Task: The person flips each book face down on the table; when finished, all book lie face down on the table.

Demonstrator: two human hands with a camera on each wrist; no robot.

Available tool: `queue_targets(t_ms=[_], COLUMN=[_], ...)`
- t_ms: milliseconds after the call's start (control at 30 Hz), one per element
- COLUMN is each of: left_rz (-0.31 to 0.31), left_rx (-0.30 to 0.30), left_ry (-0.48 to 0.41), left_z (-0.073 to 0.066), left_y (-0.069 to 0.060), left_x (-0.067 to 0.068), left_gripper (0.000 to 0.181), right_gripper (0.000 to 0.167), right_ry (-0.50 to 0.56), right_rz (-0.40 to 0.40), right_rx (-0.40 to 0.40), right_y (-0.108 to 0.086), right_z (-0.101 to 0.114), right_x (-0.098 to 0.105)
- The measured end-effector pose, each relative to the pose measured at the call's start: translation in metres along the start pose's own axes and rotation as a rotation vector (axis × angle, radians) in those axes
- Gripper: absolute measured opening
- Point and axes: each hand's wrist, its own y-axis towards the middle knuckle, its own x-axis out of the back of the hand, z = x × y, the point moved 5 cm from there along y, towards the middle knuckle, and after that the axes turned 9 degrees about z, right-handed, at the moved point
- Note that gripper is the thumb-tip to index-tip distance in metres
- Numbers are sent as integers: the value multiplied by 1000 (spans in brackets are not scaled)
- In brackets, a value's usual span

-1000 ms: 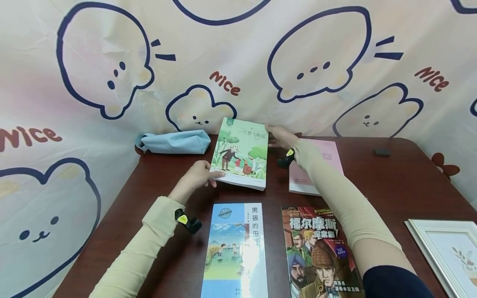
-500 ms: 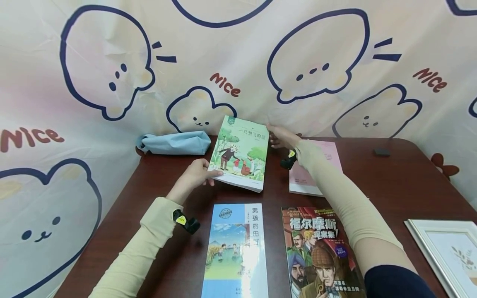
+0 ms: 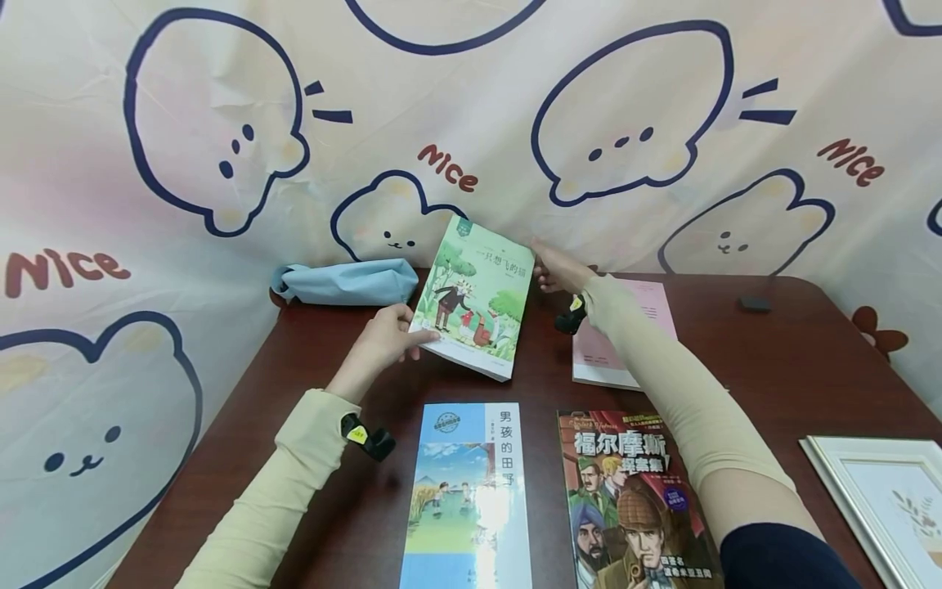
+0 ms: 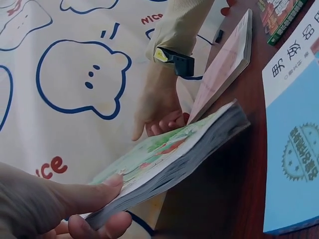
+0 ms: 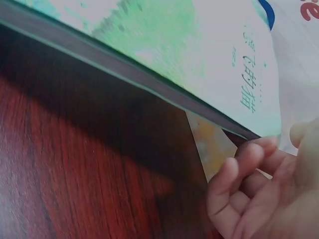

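Note:
A green storybook (image 3: 478, 294) with cartoon animals on its cover is held tilted above the dark wooden table, near the patterned wall cloth. My left hand (image 3: 377, 343) pinches its lower left corner, the thumb on the cover and the fingers beneath, as the left wrist view also shows. My right hand (image 3: 559, 268) is at the upper right corner. In the right wrist view its fingers (image 5: 232, 186) are loosely bent, fingertips at the book's corner, and the thumb stands off the cover. A pink book (image 3: 599, 348) lies partly under the right forearm.
A blue book (image 3: 452, 523) and a comic-style detective book (image 3: 614, 507) lie in front. A light blue pouch (image 3: 353, 282) rests at the back left. At the right are a white picture frame (image 3: 832, 466) and a small dark block (image 3: 754, 304).
The green storybook has turned clockwise, its top edge rising and its lower edge swinging left. My left hand has shifted slightly up; the right hand has barely moved.

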Motion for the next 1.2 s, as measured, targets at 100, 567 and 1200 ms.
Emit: queue_targets(t_ms=[100, 567, 1200], left_rz=[-31, -77, -132], left_rx=[-11, 3, -30], left_ry=[28, 154, 194], left_z=[-3, -15, -22], left_y=[-5, -18, -25], left_x=[4, 0, 9], left_gripper=[35, 37, 37], right_gripper=[51, 56, 57], right_ry=[21, 123, 259], right_rz=[16, -8, 56], right_rx=[2, -21, -16], right_y=[-1, 0, 5], right_z=[1, 1, 9], right_x=[0, -4, -11])
